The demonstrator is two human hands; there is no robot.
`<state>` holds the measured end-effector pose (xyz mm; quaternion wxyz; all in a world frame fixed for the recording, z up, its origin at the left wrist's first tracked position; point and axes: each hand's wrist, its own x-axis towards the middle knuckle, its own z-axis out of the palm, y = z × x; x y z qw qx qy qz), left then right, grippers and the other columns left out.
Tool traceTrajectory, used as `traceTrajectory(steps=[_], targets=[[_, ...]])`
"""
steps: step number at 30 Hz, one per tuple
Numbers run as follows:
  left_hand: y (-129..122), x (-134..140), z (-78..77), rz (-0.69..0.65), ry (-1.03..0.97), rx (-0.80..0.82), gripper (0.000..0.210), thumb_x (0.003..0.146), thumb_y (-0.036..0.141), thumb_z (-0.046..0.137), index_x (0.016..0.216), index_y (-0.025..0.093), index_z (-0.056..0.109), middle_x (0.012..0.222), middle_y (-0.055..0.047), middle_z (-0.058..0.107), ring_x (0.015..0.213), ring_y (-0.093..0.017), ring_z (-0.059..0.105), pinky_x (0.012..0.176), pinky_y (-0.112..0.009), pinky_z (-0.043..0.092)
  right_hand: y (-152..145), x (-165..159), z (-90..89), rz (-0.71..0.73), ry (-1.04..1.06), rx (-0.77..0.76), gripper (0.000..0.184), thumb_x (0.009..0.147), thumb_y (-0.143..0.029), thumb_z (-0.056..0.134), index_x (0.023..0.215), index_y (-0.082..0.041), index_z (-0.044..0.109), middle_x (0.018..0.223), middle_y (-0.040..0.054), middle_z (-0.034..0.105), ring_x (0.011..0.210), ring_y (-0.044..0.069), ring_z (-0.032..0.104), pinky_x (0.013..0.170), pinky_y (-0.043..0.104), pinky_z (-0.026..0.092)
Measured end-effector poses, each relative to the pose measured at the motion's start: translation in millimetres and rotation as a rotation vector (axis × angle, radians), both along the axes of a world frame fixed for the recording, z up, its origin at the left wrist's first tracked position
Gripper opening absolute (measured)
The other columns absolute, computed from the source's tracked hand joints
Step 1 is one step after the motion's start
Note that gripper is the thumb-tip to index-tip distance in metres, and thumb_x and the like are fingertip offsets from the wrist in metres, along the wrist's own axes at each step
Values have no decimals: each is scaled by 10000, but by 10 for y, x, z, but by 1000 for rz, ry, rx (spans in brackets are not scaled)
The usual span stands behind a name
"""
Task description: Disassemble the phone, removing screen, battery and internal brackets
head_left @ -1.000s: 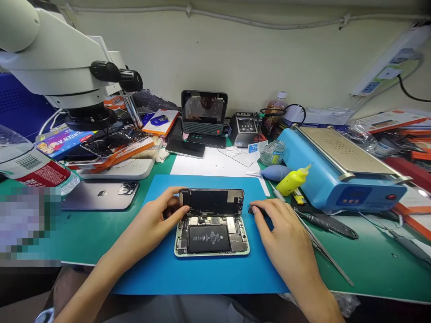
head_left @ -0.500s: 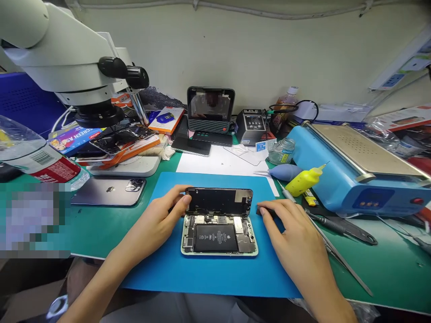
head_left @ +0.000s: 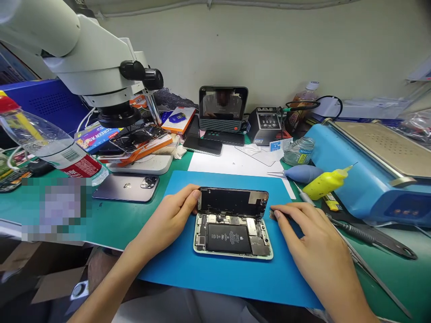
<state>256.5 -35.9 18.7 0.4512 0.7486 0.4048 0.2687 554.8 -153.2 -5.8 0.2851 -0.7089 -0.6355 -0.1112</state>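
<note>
An opened smartphone lies on the blue mat [head_left: 208,278], its housing [head_left: 232,237] flat with the black battery exposed. Its screen assembly [head_left: 232,202] stands raised along the far edge, inner side facing me. My left hand [head_left: 175,213] pinches the left end of that screen between thumb and fingers. Just right of the phone, my right hand [head_left: 313,233] rests low over the mat, thumb and fingertips closed around a small dark piece [head_left: 272,214]. What kind of piece it is I cannot make out.
A microscope [head_left: 97,63] and a tilted plastic bottle [head_left: 67,148] stand at left, near a grey phone [head_left: 126,187]. To the right are a yellow squeeze bottle [head_left: 326,183], a blue air blower [head_left: 303,173], tweezers [head_left: 377,278] and a blue heating plate machine [head_left: 357,179].
The view has shifted left, so the bench appears further right. Both hands keep nearly the same places beside the phone, and its screen stays raised.
</note>
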Motion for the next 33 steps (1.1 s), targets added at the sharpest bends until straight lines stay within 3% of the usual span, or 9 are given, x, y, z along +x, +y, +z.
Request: traceTrajectory(steps=[7, 15, 21, 24, 27, 30, 33], targets=[[2, -3, -25, 21, -1, 24, 531, 1198, 630, 370, 899, 253, 595, 846, 18, 634, 832, -205, 600, 786, -315, 441, -9, 5, 7, 3, 7, -7, 367, 1167, -440, 456, 1107, -267, 774, 1145, 55, 774, 1029, 286, 714, 890, 446, 514], [-10, -23, 63, -9, 33, 26, 568, 1186, 657, 379, 890, 248, 639, 857, 7, 666, 843, -218, 609, 809, -319, 444, -23, -23, 33, -11, 41, -24, 342, 1157, -423, 481, 1088, -271, 780, 1145, 57, 783, 1039, 287, 730, 875, 445, 537], [-21, -89, 154, -61, 132, -1, 569, 1181, 674, 358, 988, 269, 708, 980, -11, 764, 986, -256, 703, 890, -327, 513, -38, -25, 39, -11, 40, -21, 314, 1157, -416, 497, 1101, -282, 776, 1141, 41, 786, 1048, 276, 739, 849, 421, 548], [-32, -171, 179, -89, 184, -33, 523, 1180, 672, 369, 1150, 311, 746, 1101, -6, 800, 1105, -270, 726, 957, -335, 558, -41, -28, 48, -11, 40, -13, 329, 1159, -424, 491, 1093, -274, 776, 1130, 45, 786, 1037, 278, 739, 840, 422, 547], [-41, -283, 184, -145, 210, -98, 463, 1175, 659, 410, 1318, 374, 745, 1345, 4, 787, 1320, -280, 696, 1137, -372, 550, -38, -36, 59, -7, 51, -19, 334, 1161, -407, 488, 1080, -267, 781, 1125, 51, 789, 1033, 277, 741, 846, 421, 543], [-50, -395, 163, -235, 233, -114, 402, 1173, 605, 473, 1448, 421, 702, 1582, 5, 686, 1492, -285, 612, 1278, -425, 482, -40, -44, 72, -14, 68, -31, 329, 1162, -389, 491, 1095, -260, 786, 1130, 55, 789, 1029, 270, 742, 833, 411, 544], [-58, -473, 122, -322, 282, -43, 381, 1167, 519, 539, 1527, 456, 647, 1709, -2, 583, 1564, -296, 555, 1308, -471, 469, -47, -55, 86, -19, 84, -43, 326, 1159, -372, 493, 1077, -257, 788, 1136, 56, 792, 1012, 261, 741, 817, 403, 550]])
